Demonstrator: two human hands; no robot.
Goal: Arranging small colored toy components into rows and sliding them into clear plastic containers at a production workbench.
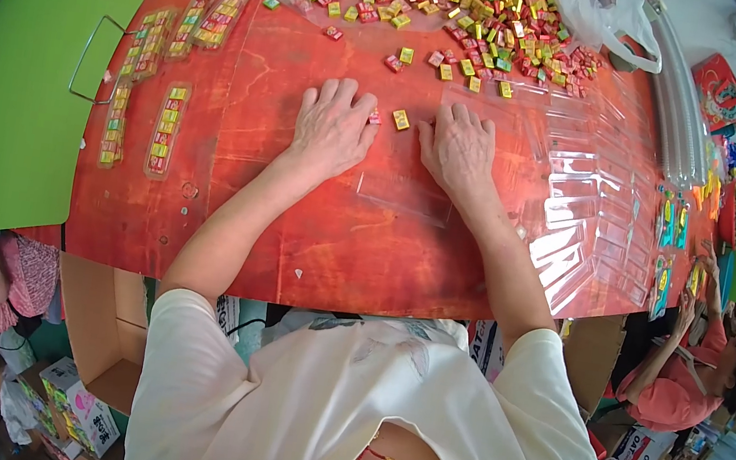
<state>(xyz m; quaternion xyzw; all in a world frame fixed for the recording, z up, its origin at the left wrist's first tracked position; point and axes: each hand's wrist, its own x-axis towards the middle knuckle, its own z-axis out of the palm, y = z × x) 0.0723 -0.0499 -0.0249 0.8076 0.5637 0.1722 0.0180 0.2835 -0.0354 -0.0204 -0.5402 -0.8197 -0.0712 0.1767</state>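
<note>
My left hand point(333, 129) rests low over the red table, its fingers curled, with a small red box point(374, 116) pinched at the thumb and forefinger. My right hand point(462, 149) is also curled down on the table, and whatever lies under its fingers is hidden. Between the two hands sits a loose small yellow box point(400, 120). A clear plastic tray point(402, 199) lies nearer to me, between my forearms. Beyond my hands, several loose boxes point(446, 73) lie in front of a big heap of red, yellow and green ones point(475, 0).
Filled strips of small boxes point(168, 128) lie at the left. Clear trays point(593, 201) overlap at the right, below a long stack of nested trays point(673, 103). A plastic bag point(622, 26) stands by the heap. At far right a co-worker point(682, 368) handles packages.
</note>
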